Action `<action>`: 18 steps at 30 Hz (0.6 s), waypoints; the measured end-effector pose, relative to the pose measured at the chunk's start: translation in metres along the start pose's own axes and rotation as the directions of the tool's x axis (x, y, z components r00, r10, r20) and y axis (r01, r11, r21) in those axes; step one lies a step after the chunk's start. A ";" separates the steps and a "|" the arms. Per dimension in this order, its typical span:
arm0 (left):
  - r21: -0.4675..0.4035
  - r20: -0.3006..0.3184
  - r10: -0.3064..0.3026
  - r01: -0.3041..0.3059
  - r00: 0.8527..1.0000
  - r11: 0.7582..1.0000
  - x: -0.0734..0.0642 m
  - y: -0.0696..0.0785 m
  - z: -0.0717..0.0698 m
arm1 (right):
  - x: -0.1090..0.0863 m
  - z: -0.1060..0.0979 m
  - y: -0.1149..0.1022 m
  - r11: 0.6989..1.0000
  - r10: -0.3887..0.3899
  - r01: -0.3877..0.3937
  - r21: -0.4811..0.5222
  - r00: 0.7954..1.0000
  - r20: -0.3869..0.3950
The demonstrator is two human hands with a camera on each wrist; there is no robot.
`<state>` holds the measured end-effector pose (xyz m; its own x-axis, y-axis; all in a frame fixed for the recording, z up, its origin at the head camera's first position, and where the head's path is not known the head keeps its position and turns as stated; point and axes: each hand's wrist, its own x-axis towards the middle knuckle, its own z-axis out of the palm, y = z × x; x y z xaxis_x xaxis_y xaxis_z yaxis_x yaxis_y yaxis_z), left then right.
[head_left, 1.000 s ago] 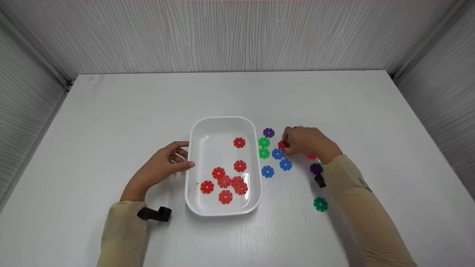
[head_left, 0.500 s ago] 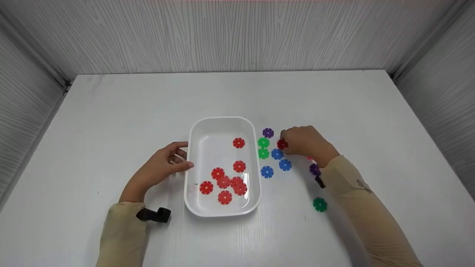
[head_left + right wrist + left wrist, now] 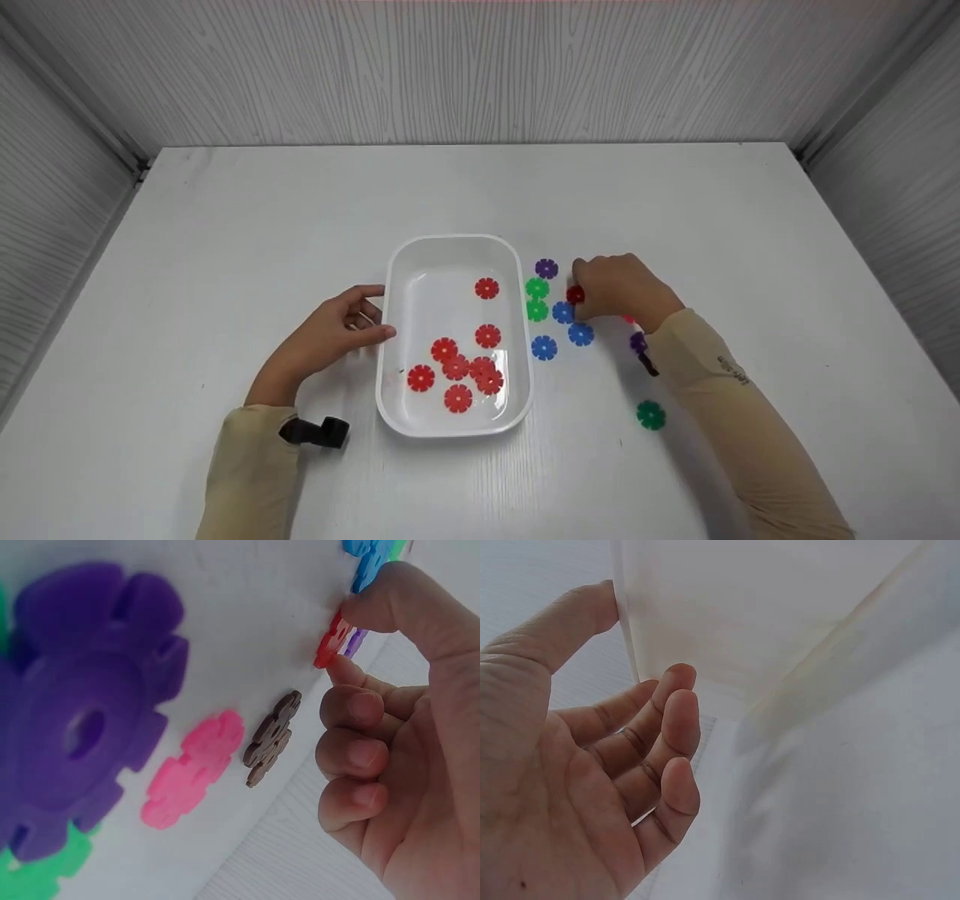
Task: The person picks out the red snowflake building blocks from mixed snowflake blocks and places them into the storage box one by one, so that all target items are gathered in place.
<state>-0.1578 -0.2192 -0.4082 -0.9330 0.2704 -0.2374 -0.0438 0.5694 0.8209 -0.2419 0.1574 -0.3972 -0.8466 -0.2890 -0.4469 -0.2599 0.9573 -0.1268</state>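
On a white table (image 3: 675,195) walled by pale panels, the right hand (image 3: 616,287) pinches a red disc (image 3: 574,295) by its notched rim — light, stiff plastic, likely slippery — while the left hand (image 3: 330,335), fingers relaxed, touches the white tray (image 3: 456,241).

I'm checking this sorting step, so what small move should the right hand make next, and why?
Probably lift the red disc and carry it left over the tray. The right hand already pinches it between thumb and forefinger at the table, the tray holds only red discs, and the left hand rests against the tray's side.
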 end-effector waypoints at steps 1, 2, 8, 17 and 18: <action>-0.003 0.000 0.000 0.000 1.000 1.000 0.000 0.000 0.000 | 0.000 0.000 0.000 1.000 0.001 -0.001 0.000 1.000 0.004; -0.003 -0.001 0.001 -0.001 1.000 1.000 0.000 0.000 0.000 | 0.000 0.000 0.001 1.000 0.001 -0.001 0.001 1.000 0.007; 0.002 0.001 0.005 -0.005 1.000 1.000 0.003 -0.002 0.002 | -0.002 0.003 0.003 1.000 -0.015 0.015 -0.026 1.000 -0.009; -0.007 0.003 0.008 -0.008 1.000 1.000 0.004 -0.004 0.000 | -0.002 0.002 0.003 0.996 -0.052 0.047 -0.080 0.997 -0.058; -0.008 0.004 0.006 -0.006 1.000 1.000 0.004 -0.004 0.000 | -0.002 0.002 0.003 0.997 -0.050 0.046 -0.069 0.997 -0.052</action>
<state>-0.1608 -0.2200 -0.4123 -0.9319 0.2770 -0.2341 -0.0408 0.5614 0.8265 -0.2399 0.1611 -0.3985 -0.8557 -0.3363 -0.3932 -0.3299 0.9401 -0.0861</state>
